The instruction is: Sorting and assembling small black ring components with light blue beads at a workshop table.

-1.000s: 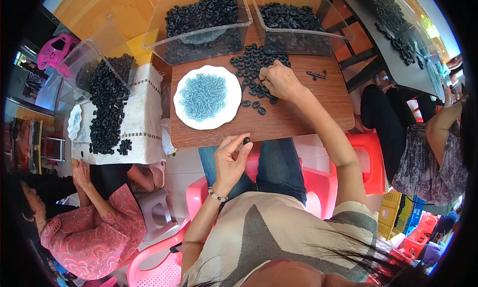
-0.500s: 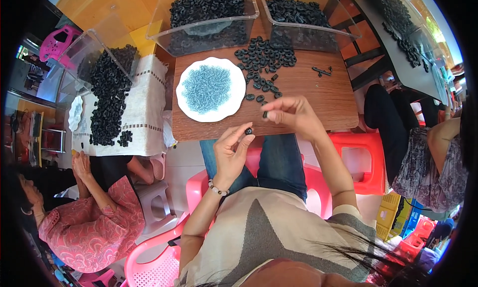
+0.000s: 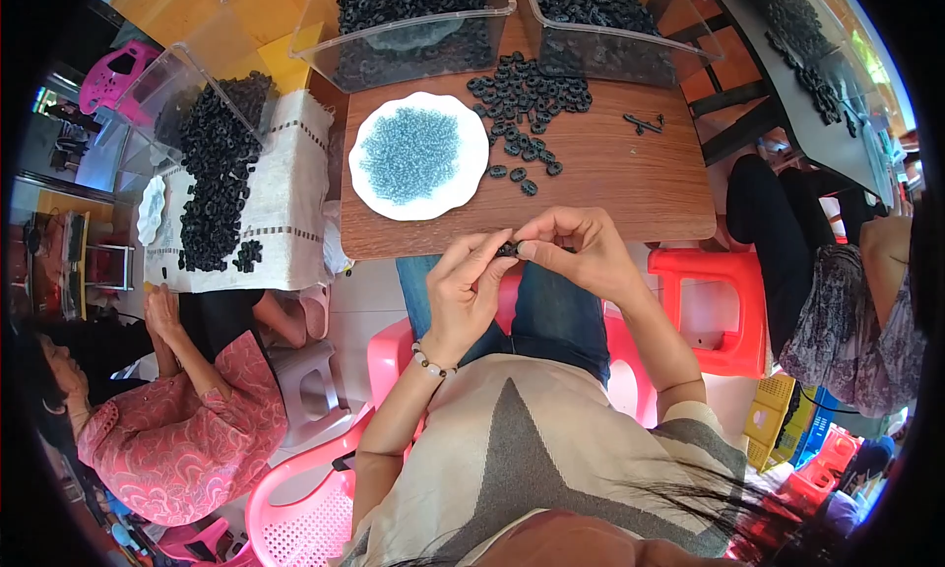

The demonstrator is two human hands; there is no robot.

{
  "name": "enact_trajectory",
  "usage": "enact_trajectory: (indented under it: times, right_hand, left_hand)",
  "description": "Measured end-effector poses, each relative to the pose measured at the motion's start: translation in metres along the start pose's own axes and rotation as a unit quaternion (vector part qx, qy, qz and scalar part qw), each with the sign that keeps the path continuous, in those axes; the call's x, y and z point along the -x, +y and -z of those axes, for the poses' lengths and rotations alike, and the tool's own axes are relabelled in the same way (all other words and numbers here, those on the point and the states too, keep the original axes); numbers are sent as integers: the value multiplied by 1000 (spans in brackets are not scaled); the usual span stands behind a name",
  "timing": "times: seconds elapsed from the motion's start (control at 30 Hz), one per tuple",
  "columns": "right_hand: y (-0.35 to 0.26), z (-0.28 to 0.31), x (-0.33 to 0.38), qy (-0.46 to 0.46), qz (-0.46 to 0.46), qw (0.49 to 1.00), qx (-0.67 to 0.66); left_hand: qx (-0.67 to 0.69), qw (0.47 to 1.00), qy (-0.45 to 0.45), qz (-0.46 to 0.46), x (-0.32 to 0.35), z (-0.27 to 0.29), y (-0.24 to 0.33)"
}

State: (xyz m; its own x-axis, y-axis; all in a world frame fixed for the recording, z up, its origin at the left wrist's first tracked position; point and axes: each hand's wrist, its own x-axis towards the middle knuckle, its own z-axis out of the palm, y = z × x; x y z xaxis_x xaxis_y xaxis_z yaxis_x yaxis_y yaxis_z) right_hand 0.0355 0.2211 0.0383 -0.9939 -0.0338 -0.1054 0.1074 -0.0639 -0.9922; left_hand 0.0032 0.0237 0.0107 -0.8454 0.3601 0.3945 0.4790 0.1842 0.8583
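Take the meeting point of the hands as the clock centre, with 12 o'clock at the top of the view. The left hand point(image 3: 465, 289), wearing a bead bracelet point(image 3: 431, 367), holds a small, glossy black piece point(image 3: 508, 249) in a narrow thumb-and-finger pinch. The right hand point(image 3: 583, 254) is pinched equally narrow against the same spot; whether it grips a separate part cannot be told. The piece sits at the centre, just off the near edge of the brown wood-grain table point(image 3: 630, 198). Half a second ago the right hand was apart, carrying a small dark part; now the fingertips meet, so the work appears to pass from fetching to two-handed handling. Beyond, at 11 o'clock, stands a white scalloped plate point(image 3: 358, 173) of clear bluish beads point(image 3: 410, 156). Loose black oval ring pieces point(image 3: 529, 187) lie around 12 o'clock; black rod-shaped parts point(image 3: 642, 123) lie between 1 and 2. Farthest, a clear plastic left bin point(image 3: 404, 35) at 11 o'clock and a similar right bin point(image 3: 689, 49) at 1 hold more black pieces.
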Motion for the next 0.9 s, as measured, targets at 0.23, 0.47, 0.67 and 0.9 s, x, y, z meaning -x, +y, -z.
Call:
enact_trajectory:
  times: [0.23, 0.47, 0.67, 0.9]
  right_hand:
    - [-13, -6, 5, 34, 17, 991, 125]
    - [-10, -12, 10, 73, 87, 970, 214]
    - [-5, -12, 10, 48, 105, 963, 243]
    - [-13, 1, 7, -9, 32, 995, 91]
  left_hand:
    - [-27, 999, -3, -24, 5, -2, -1]
    - [-69, 995, -23, -73, 8, -4, -7]
    - [-106, 987, -25, -115, 8, -7, -10]
    - [-89, 989, -22, -115, 5, -6, -1]
